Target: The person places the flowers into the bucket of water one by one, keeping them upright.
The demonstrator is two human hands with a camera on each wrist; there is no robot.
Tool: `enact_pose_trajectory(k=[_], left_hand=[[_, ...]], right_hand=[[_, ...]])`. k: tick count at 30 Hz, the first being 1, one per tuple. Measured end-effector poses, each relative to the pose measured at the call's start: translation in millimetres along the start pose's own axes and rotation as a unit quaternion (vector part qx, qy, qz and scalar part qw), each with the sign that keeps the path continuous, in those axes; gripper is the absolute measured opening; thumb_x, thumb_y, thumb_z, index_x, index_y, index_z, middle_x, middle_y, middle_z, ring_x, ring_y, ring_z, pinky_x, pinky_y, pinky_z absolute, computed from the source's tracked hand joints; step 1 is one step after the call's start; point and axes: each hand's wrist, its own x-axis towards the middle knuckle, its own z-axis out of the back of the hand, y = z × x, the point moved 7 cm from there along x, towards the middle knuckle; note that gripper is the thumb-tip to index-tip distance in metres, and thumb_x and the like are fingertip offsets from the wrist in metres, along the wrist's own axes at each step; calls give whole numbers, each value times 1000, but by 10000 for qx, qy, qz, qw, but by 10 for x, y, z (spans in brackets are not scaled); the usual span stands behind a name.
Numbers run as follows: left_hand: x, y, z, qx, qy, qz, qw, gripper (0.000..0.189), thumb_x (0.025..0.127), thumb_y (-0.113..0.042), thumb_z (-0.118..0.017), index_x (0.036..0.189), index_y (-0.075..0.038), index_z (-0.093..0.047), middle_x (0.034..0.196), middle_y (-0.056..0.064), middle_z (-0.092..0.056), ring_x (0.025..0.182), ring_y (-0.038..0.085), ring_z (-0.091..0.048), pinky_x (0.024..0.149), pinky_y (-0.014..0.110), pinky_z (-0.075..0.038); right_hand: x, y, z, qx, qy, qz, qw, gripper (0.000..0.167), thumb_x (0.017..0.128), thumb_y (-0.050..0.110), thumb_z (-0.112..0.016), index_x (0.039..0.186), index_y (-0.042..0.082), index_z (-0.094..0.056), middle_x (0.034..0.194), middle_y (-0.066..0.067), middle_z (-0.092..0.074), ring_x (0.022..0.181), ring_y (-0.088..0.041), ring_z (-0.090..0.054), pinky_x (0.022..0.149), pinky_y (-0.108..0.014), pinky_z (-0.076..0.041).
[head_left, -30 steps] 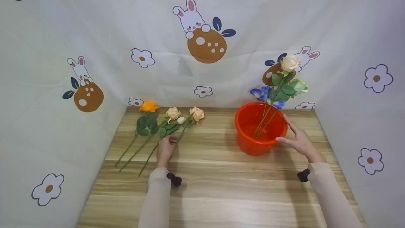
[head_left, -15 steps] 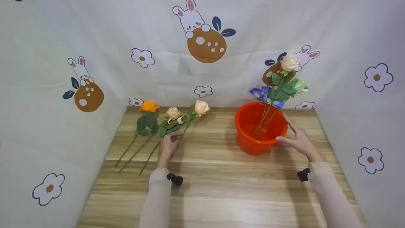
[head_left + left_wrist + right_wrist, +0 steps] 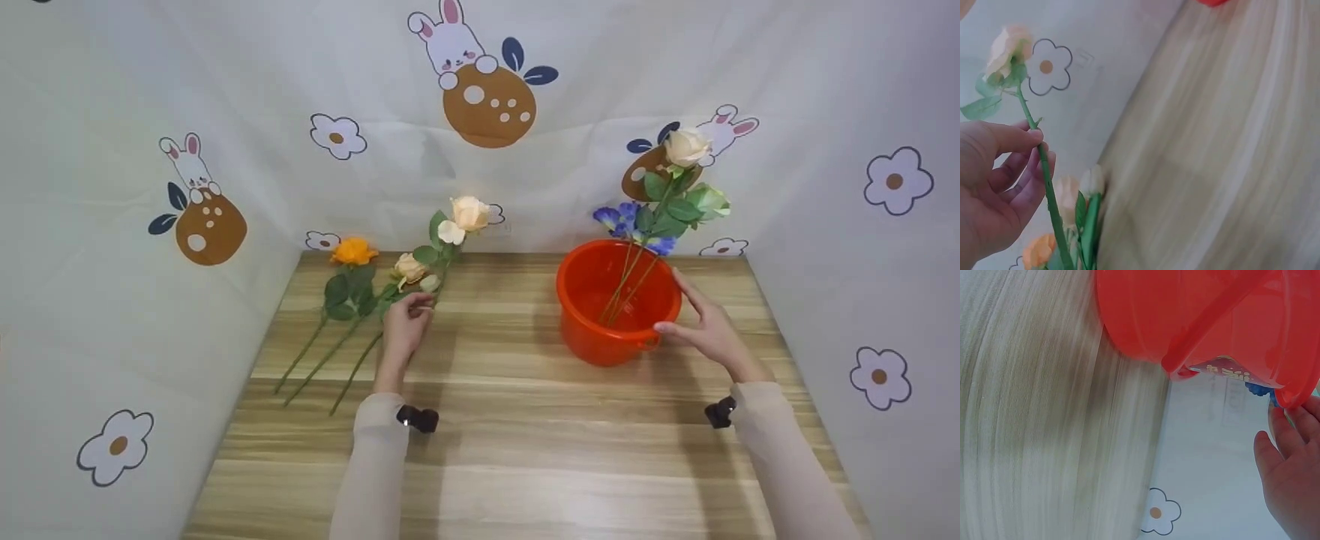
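My left hand (image 3: 405, 328) pinches the green stem of a pale peach rose (image 3: 470, 214) between thumb and fingers. In the left wrist view the rose (image 3: 1008, 55) stands raised above the fingers, its stem running down past the palm. My right hand (image 3: 712, 341) rests against the right side of a red bucket (image 3: 600, 343), thumb and fingers spread at the rim. The right wrist view shows the fingertips (image 3: 1279, 419) at the rim. Inside the bucket lean a cream rose (image 3: 686, 148), a pale green rose (image 3: 709, 204) and blue flowers (image 3: 619, 220).
Left of my left hand, an orange flower (image 3: 354, 252) and another peach rose (image 3: 409, 268) lie on the wooden table (image 3: 540, 450), stems toward me. A whitish bud (image 3: 430, 283) is beside them. A printed cloth (image 3: 390, 180) encloses the table at the back and sides.
My left hand has moved slightly up and away from me, lifting the pale peach rose off the table so its bloom now overlaps the back cloth. The right hand and bucket have stayed put.
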Motion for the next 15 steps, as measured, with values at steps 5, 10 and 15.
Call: enact_pose_trajectory(k=[5,10,15], left_hand=[[-19,-178,12,-315,-169,-131,9993,26,90,2,-63,115,1,-69,110,19,-71,101,28,-69,86,31,-57],[-40,-280,-2,-777,-128,-101,9968,27,92,2,-61,119,1,-66,116,22,-66,99,25,-66,76,21,-53],[-63,-415,-1,-882,-142,-236,9957,26,93,0,-62,119,-1,-65,113,18,-66,98,24,-66,79,22,-53]], right_hand=[[71,-328,-30,-36,-38,-40,10000,94,82,14,-81,158,14,-25,161,-22,-28,147,-51,-26,114,-73,-21],[75,-386,-24,-45,-32,-71,10000,95,82,20,-82,159,19,-26,162,-18,-29,148,-48,-25,115,-71,-21],[76,-379,-22,-131,-57,-75,9999,94,83,21,-81,159,18,-26,163,-18,-28,148,-47,-26,115,-71,-22]])
